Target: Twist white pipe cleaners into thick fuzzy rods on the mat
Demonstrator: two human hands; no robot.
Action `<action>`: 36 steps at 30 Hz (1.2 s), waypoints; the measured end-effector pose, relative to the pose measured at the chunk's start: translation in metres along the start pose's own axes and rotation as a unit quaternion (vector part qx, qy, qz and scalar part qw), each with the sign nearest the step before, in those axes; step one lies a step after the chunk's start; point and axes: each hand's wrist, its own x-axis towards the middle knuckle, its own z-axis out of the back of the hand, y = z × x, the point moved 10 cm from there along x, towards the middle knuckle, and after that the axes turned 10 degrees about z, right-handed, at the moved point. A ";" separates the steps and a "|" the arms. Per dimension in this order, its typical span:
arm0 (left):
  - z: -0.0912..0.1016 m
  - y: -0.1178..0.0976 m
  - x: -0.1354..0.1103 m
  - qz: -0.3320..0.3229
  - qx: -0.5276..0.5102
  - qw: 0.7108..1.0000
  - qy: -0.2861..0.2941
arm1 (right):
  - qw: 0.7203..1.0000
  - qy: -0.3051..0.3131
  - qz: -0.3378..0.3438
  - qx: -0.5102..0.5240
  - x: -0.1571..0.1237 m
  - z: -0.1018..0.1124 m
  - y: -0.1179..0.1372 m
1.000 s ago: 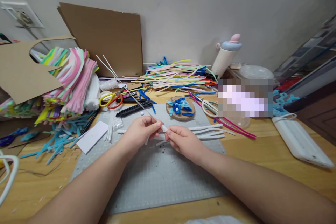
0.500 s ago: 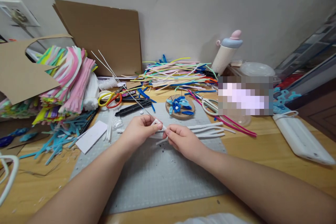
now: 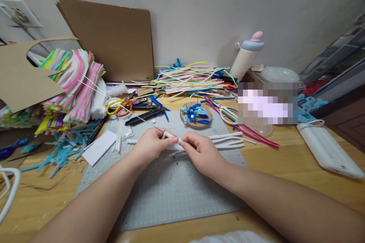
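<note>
- Cutting mat (image 3: pixel 171 197) on the counter (image 3: pixel 285 159), nearest you, flecked with scraps.
- Your left hand (image 3: pixel 149 145) and right hand (image 3: pixel 201 152) meet above it. Both sets of fingers pinch one short white pipe cleaner (image 3: pixel 171 136) at the end of the thin wires (image 3: pixel 114 101).
- Judged progress: only the wire tips look covered; loose white pieces (image 3: pixel 228 139) lie unused beside your right hand.
- Beyond: blue flower disc (image 3: pixel 195 115), coloured stem pile (image 3: pixel 191 79).

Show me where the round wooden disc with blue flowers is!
In the head view the round wooden disc lies on the grey cutting mat's far edge, left of the white-handled scissors.
</note>
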 end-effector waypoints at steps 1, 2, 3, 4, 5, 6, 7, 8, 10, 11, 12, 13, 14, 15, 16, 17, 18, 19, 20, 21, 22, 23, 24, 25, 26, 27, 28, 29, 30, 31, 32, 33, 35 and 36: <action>-0.002 0.001 0.000 0.003 0.001 1.000 0.004 | 1.000 0.000 0.004 -0.011 0.000 0.001 0.001; -0.003 0.002 0.000 0.004 0.003 1.000 0.008 | 1.000 -0.001 0.004 -0.015 -0.001 0.002 0.001; -0.004 0.001 0.001 0.001 0.006 1.000 0.010 | 1.000 -0.001 -0.003 -0.007 -0.001 0.002 0.001; -0.005 0.000 0.001 -0.007 0.009 1.000 0.009 | 1.000 0.002 -0.019 0.018 -0.001 0.000 -0.002; -0.005 -0.003 0.000 -0.018 0.012 1.000 0.008 | 0.997 0.012 -0.047 0.061 -0.001 -0.004 -0.007; -0.005 -0.005 0.000 -0.032 0.014 0.999 0.007 | 0.989 0.025 -0.085 0.116 -0.002 -0.010 -0.012; -0.006 -0.008 0.000 -0.046 0.016 0.999 0.008 | 0.976 0.040 -0.124 0.174 -0.005 -0.017 -0.017; -0.006 -0.010 0.000 -0.059 0.017 0.998 0.010 | 0.961 0.053 -0.157 0.222 -0.007 -0.023 -0.021; -0.008 -0.013 -0.001 -0.076 0.016 0.997 0.013 | 0.948 0.057 -0.180 0.256 -0.009 -0.027 -0.023; -0.009 -0.013 -0.001 -0.079 0.017 0.997 0.012 | 0.956 0.049 -0.165 0.238 -0.008 -0.024 -0.022; -0.009 -0.012 -0.001 -0.077 0.020 0.997 0.009 | 0.968 0.037 -0.139 0.206 -0.005 -0.019 -0.019; -0.009 -0.011 -0.001 -0.073 0.022 0.997 0.008 | 0.980 0.023 -0.108 0.167 -0.003 -0.014 -0.016; -0.010 -0.010 -0.001 -0.066 0.022 0.998 0.006 | 0.988 0.011 -0.081 0.132 -0.002 -0.010 -0.012; -0.010 -0.008 -0.001 -0.057 0.019 0.998 0.007 | 0.992 0.004 -0.063 0.109 -0.001 -0.008 -0.010; -0.010 -0.007 -0.001 -0.049 0.013 0.999 0.010 | 0.993 0.002 -0.059 0.102 -0.001 -0.008 -0.010; -0.009 -0.006 0.000 -0.042 0.002 0.999 0.016 | 0.992 0.005 -0.066 0.110 -0.002 -0.010 -0.011; -0.008 -0.006 0.000 -0.037 -0.011 0.999 0.020 | 0.989 0.009 -0.078 0.126 -0.002 -0.012 -0.014; -0.005 -0.006 0.001 -0.037 -0.028 0.999 0.018 | 0.985 0.012 -0.090 0.145 -0.002 -0.014 -0.016; -0.001 -0.008 0.002 -0.042 -0.043 0.998 0.013 | 0.982 0.012 -0.099 0.160 -0.002 -0.015 -0.018; 0.003 -0.009 0.002 -0.049 -0.055 0.997 0.006 | 0.980 0.010 -0.103 0.168 -0.002 -0.015 -0.019; 0.008 -0.011 0.003 -0.055 -0.063 0.996 -0.003 | 0.980 0.007 -0.104 0.172 -0.001 -0.015 -0.019; 0.012 -0.012 0.003 -0.062 -0.070 0.996 -0.011 | 0.979 0.007 -0.105 0.175 0.000 -0.015 -0.019; 0.014 -0.013 0.003 -0.068 -0.073 0.995 -0.015 | 0.976 0.012 -0.112 0.187 0.000 -0.016 -0.020; 0.015 -0.014 0.003 -0.072 -0.075 0.995 -0.013 | 0.970 0.024 -0.123 0.210 -0.001 -0.020 -0.021; 0.015 -0.015 0.003 -0.075 -0.074 0.994 -0.008 | 0.959 0.040 -0.138 0.243 -0.003 -0.025 -0.022; 0.014 -0.016 0.002 -0.079 -0.074 0.994 -0.002 | 0.945 0.058 -0.154 0.282 -0.004 -0.031 -0.022; 0.012 -0.016 0.002 -0.083 -0.072 0.994 0.006 | 0.929 0.078 -0.169 0.319 -0.006 -0.037 -0.020; 0.009 -0.017 0.001 -0.085 -0.070 0.994 0.016 | 0.915 0.094 -0.179 0.348 -0.008 -0.042 -0.019; 0.007 -0.017 0.001 -0.086 -0.071 0.993 0.024 | 0.906 0.105 -0.184 0.366 -0.009 -0.045 -0.017; 0.005 -0.016 0.001 -0.087 -0.076 0.993 0.032 | 0.903 0.109 -0.186 0.373 -0.009 -0.046 -0.016; 0.004 -0.016 0.001 -0.088 -0.086 0.992 0.037 | 0.903 0.109 -0.185 0.372 -0.009 -0.046 -0.015; 0.004 -0.015 0.002 -0.088 -0.095 0.991 0.041 | 0.906 0.106 -0.181 0.367 -0.008 -0.045 -0.015; 0.004 -0.013 0.003 -0.083 -0.099 0.991 0.038 | 0.922 0.095 -0.167 0.335 -0.006 -0.040 -0.015; 0.004 -0.011 0.003 -0.077 -0.088 0.993 0.031 | 0.934 0.089 -0.157 0.308 -0.006 -0.037 -0.015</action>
